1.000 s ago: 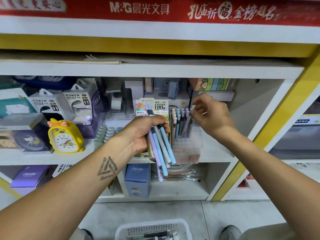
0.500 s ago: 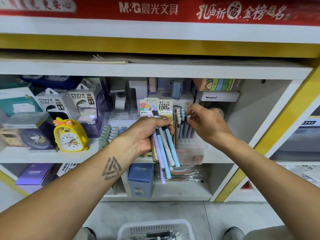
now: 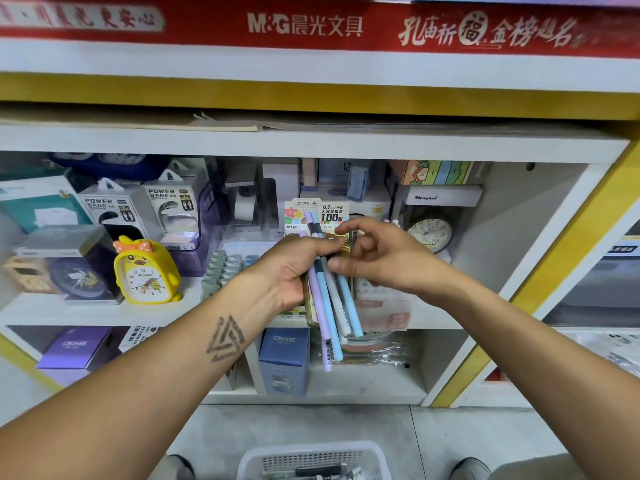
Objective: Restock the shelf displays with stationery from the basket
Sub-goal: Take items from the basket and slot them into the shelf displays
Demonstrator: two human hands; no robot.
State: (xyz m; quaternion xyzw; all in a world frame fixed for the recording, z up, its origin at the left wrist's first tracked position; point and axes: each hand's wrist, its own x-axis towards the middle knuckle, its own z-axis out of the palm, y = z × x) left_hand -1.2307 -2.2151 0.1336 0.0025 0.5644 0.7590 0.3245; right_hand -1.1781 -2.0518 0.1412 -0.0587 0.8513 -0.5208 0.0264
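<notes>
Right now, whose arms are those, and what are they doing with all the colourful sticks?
Those are a person's own arms. A camera on their head looks forward and down, so you see what they see. They stand at a shop shelf. The left hand grips a bunch of pastel pens, purple, blue and white, along with a pack of pencil leads. The right hand reaches into the bunch with its fingers, seemingly picking out one pen. On the shelf stand a yellow duck clock and power bank boxes. On the floor below is a white basket with more stationery.
</notes>
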